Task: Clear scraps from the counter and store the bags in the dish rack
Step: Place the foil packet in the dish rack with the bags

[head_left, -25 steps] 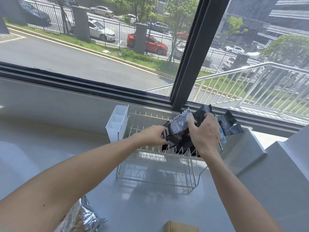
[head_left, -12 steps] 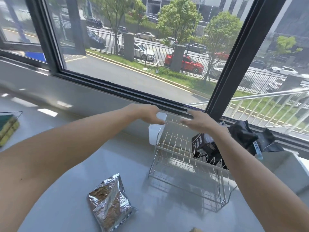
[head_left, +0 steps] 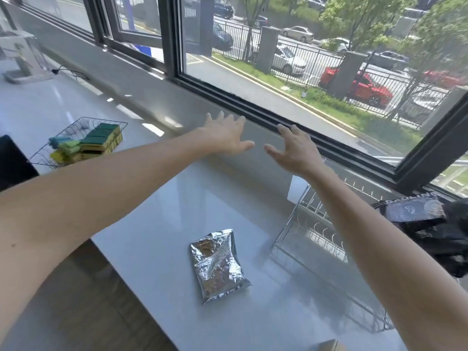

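Observation:
A silver foil bag lies flat on the pale counter, below both of my arms. The wire dish rack stands at the right, and black bags sit in its far right part. My left hand is held out above the counter near the window sill, fingers spread and holding nothing. My right hand hovers beside it, also spread and empty, up and left of the rack.
A wire basket with green and yellow sponges sits at the left by a dark screen edge. A brown box corner shows at the bottom. The window frame runs behind the counter, whose near edge drops to a wooden floor.
Both hands let go of the black bags in the rack and moved left and up, away from it. The view swung left, bringing the foil bag and sponge basket into sight.

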